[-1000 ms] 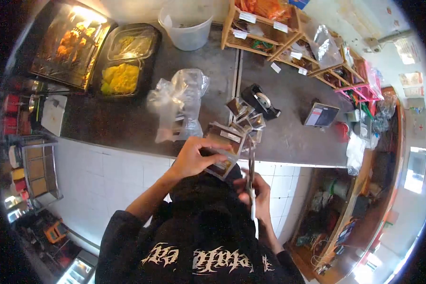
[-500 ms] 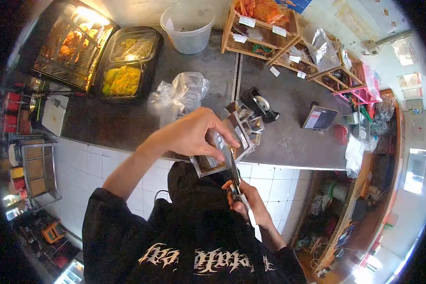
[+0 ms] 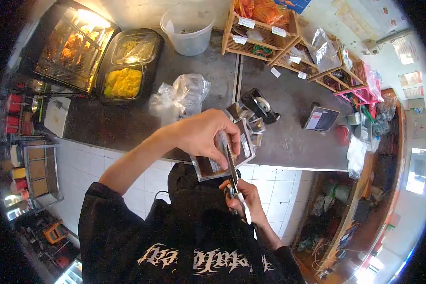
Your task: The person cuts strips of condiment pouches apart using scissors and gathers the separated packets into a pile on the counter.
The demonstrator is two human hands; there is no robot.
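Note:
My left hand (image 3: 201,135) is closed, pinching a small clear plastic packet (image 3: 222,139) between thumb and fingers over the counter's front edge. Below it, my right hand (image 3: 248,201) wraps round a scissors-like metal tool (image 3: 242,202) with a bright silver part. Its dark, toothed length rises up to the packet; whether it touches the plastic I cannot tell. Under my left hand lies a flat clear pouch (image 3: 204,169) with brown contents, and another labelled pouch (image 3: 247,147) sits just to the right. Several small sachets (image 3: 256,125) are behind them, beside a black tape dispenser (image 3: 260,106).
Crumpled clear bags (image 3: 184,94) lie on the dark counter (image 3: 288,146). Behind are a lit food cabinet (image 3: 71,52), a black tray (image 3: 123,97) of yellow food, a translucent bucket (image 3: 188,40) and wicker racks (image 3: 251,45). A small framed box (image 3: 321,118) stands to the right.
My left hand has shifted slightly right, and its thumb has come lower along the toothed part. The tool in my right hand has turned a little, so its silver part shows at another angle.

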